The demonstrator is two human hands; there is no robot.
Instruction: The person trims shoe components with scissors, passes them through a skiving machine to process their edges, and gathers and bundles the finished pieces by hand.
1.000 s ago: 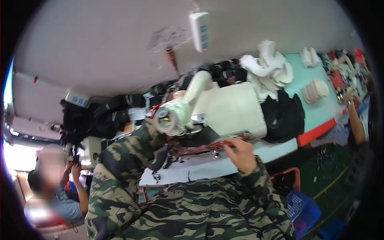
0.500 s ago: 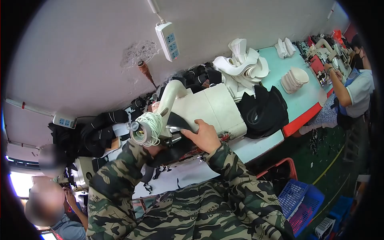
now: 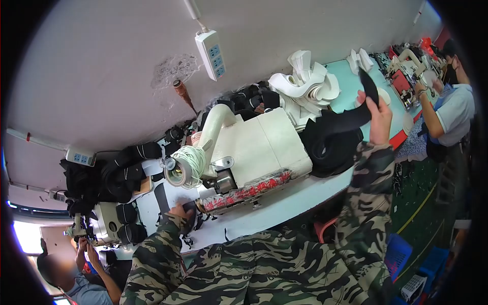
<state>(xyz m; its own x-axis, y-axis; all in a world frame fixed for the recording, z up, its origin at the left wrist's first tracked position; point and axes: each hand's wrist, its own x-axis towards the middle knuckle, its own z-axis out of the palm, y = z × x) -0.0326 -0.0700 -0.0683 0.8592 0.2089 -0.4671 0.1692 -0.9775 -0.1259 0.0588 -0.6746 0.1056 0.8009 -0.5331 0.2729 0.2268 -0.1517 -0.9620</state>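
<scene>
My right hand (image 3: pixel 381 122) is closed on a curved black fabric piece (image 3: pixel 370 89), raised at the right above a pile of black cut pieces (image 3: pixel 330 147). My left hand (image 3: pixel 178 210) is low at the left end of a white industrial sewing machine (image 3: pixel 259 142), and its fingers are mostly hidden. Beside it lie a flat black strip (image 3: pixel 161 197) and a dark piece (image 3: pixel 190 216); whether it grips either one I cannot tell. A coil of pale cord (image 3: pixel 192 161) hangs around the lamp at the machine's head.
White curved pieces (image 3: pixel 305 84) are heaped behind the machine. Black bundles (image 3: pixel 122 170) lie at the left. A screwdriver (image 3: pixel 184 94) stands upright near the wall. One co-worker (image 3: pixel 447 114) works at the right, another (image 3: pixel 76 277) at the left. A blue crate (image 3: pixel 397 254) is below.
My right hand has left the machine and moved right and up, now with a black piece. My left hand has moved down and left, and the black work at the machine's head is gone.
</scene>
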